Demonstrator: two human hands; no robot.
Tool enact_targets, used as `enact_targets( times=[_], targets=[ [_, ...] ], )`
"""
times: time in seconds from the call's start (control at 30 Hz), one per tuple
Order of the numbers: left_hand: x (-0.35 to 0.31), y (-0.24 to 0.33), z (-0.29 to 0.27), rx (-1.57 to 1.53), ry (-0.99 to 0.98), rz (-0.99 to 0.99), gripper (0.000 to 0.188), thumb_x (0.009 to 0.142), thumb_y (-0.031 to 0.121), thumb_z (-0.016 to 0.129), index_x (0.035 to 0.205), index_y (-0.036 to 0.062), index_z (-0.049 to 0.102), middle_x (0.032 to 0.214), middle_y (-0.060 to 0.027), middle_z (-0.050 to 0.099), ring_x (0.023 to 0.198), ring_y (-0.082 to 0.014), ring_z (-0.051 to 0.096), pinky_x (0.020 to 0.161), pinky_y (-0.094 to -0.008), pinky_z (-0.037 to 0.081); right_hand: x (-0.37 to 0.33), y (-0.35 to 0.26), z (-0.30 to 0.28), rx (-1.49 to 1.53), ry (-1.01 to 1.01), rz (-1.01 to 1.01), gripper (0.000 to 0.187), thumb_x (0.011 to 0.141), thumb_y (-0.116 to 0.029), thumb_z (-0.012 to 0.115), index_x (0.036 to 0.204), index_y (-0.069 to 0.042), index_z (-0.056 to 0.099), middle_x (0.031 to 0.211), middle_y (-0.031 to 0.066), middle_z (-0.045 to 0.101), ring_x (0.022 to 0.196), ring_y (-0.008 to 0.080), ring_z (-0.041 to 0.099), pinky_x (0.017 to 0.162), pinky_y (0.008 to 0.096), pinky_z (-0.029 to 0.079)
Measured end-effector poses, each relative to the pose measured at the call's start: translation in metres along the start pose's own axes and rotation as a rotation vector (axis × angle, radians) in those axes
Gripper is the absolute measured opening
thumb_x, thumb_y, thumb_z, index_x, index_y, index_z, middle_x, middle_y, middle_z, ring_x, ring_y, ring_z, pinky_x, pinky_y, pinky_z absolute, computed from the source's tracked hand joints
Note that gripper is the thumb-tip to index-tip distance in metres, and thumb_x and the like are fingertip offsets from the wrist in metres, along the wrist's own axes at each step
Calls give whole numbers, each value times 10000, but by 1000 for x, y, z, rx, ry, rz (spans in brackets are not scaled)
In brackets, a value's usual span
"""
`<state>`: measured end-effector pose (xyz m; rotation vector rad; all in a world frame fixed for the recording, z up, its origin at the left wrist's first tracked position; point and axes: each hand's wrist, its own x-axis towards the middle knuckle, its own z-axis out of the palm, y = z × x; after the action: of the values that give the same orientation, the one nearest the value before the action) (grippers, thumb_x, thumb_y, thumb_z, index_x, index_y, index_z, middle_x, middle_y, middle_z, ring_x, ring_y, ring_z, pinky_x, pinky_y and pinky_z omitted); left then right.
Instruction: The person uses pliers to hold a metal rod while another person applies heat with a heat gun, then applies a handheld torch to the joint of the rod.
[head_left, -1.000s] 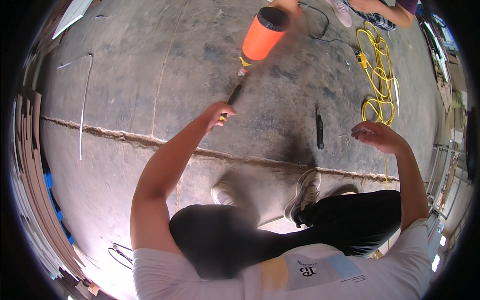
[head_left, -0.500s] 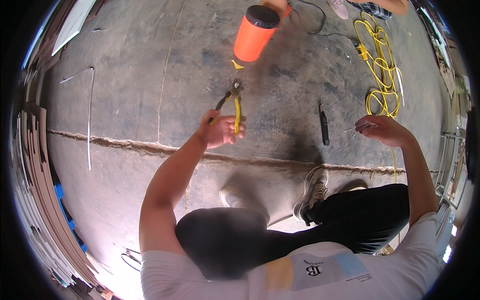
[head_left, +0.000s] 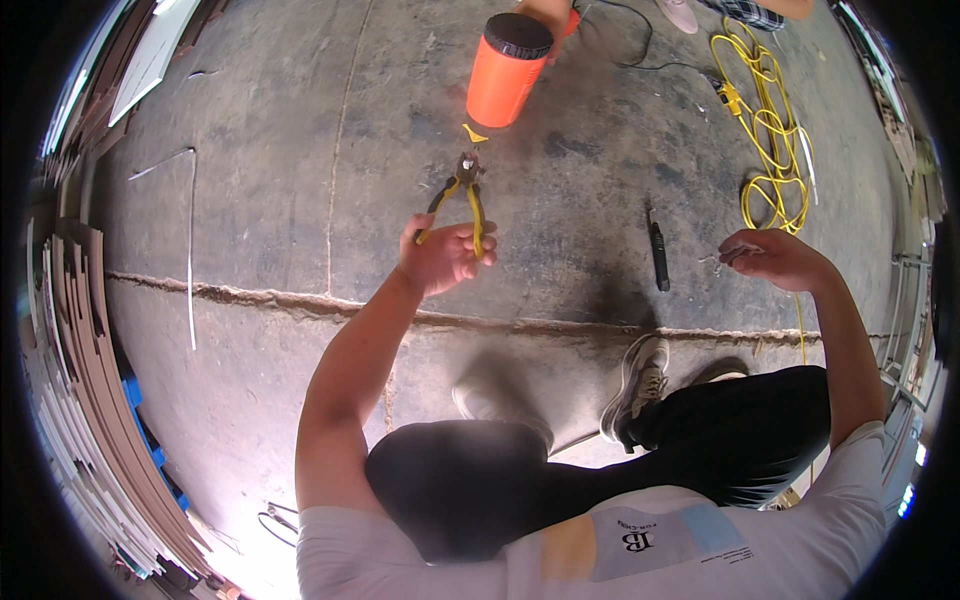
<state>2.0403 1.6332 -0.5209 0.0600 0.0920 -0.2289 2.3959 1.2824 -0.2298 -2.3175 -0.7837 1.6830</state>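
Note:
My left hand (head_left: pixel 448 256) grips diagonal-cutter-like pliers (head_left: pixel 475 205) with yellow and black handles, spread apart, jaws pointing away from me. Just beyond the jaws is a small yellow triangular piece (head_left: pixel 474 133); whether the jaws touch it I cannot tell. Over that piece, another person's hand (head_left: pixel 546 10) holds an orange cylindrical tool (head_left: pixel 503 85) with a black ribbed cap, like a heat gun. My right hand (head_left: pixel 778 259) hovers at the right with curled fingers pressed together; what they hold, if anything, is hidden. A slim black pen-like tool (head_left: pixel 658 255) lies on the floor left of it.
Coiled yellow extension cord (head_left: pixel 768 125) lies at the far right, joined by a black cable (head_left: pixel 640 66). A cracked seam (head_left: pixel 520 326) crosses the concrete floor. Stacked boards (head_left: pixel 85 300) line the left side; a thin white strip (head_left: pixel 191 250) lies nearby. My shoes (head_left: pixel 632 385) are below.
The view has shifted slightly, so the floor things sit a little further right. The pliers and the orange tool are slightly closer together. Both my hands keep their poses.

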Motion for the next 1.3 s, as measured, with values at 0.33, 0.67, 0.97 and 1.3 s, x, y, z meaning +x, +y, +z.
enact_targets(
  times=[0.33, 0.67, 0.97, 1.3],
  targets=[
    [7, 6, 4, -6, 5, 5, 1029, 825, 640, 573, 1482, -136, 419, 1290, -253, 599, 1200, -410, 582, 901, -386, 586, 2, 1, 0, -4, -5, -11, 308, 1000, -91, 632, 1295, -3, 635, 1215, 89, 697, 1194, 186, 651, 1051, 350, 502],
    [8, 5, 2, -16, -6, 2, 1042, 816, 643, 599, 1486, -133, 414, 1293, -258, 596, 1204, -409, 585, 905, -388, 580, 2, 3, -1, 16, -14, -22, 308, 1000, -89, 635, 1298, -11, 636, 1206, 83, 699, 1192, 184, 652, 1058, 346, 497],
    [5, 4, 4, -34, 2, 2, 1042, 805, 629, 618, 1482, -137, 416, 1284, -270, 594, 1188, -422, 589, 906, -395, 584, 3, 6, 0, -92, 29, -69, 359, 1000, -236, 656, 1309, -53, 661, 1232, 118, 738, 1166, 242, 693, 1028, 393, 520],
    [5, 4, 6, -11, -16, 17, 1031, 812, 635, 607, 1476, -133, 424, 1295, -259, 597, 1190, -407, 591, 901, -392, 587, 0, 5, 0, -42, 26, -79, 337, 1002, -220, 655, 1291, -48, 662, 1214, 113, 736, 1162, 222, 690, 1015, 374, 524]
  ],
)
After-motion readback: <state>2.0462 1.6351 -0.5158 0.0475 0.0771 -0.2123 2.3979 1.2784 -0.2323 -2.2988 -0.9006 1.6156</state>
